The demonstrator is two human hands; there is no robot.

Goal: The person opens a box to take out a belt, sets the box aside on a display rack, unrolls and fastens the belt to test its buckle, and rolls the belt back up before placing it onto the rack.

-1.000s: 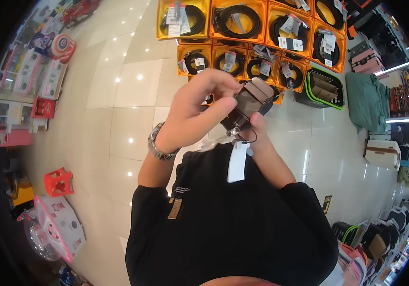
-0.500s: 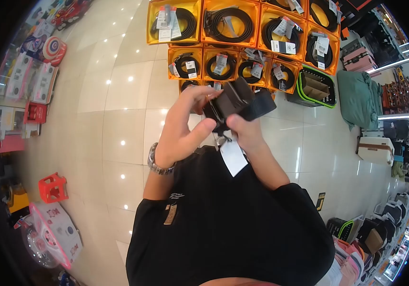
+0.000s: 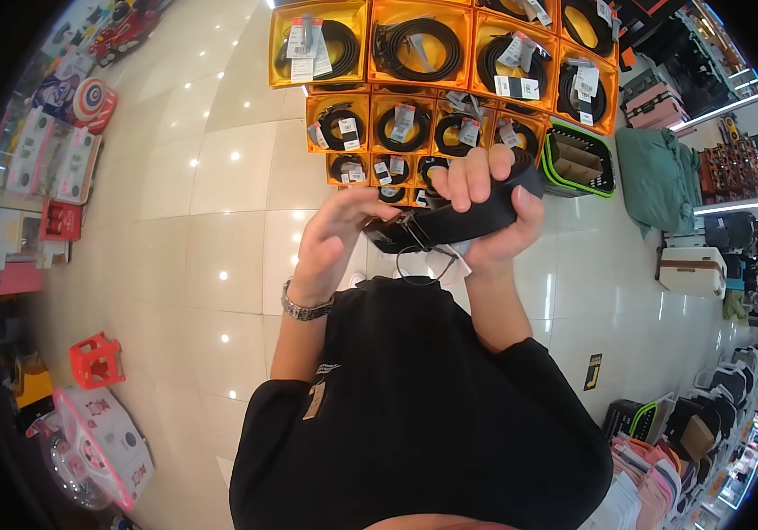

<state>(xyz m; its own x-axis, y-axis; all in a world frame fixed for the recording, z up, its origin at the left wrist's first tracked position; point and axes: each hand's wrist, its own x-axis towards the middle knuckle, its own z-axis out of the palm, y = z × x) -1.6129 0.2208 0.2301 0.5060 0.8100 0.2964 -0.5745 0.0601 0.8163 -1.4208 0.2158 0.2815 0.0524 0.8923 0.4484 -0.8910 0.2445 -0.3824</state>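
Right hand [image 3: 504, 237] curled firmly round 1 coiled black belt [image 3: 467, 223], on wearer's side of orange boxes [image 3: 368, 53]. Left hand [image 3: 317, 243] loosely cupped by belt's end, contact unclear. Slackened right grip could let coil spring apart; dangling loop [image 3: 419, 281] could snag fingers.

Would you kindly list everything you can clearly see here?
Coiled belt: one, black, centre
Hang tag: one, white, below belt
Boxed belts: over ten, black, in orange boxes
Shopping baskets: two, black-green, right side
Suitcases: several, including pink and cream, right
Bundle: one, green, right
Stool: one, red, left floor
Packaged goods: several, mixed colours, left
T-shirt: one, black, worn
Wristwatch: one, silver, worn
Left hand: one, at belt's left end
Right hand: one, around belt
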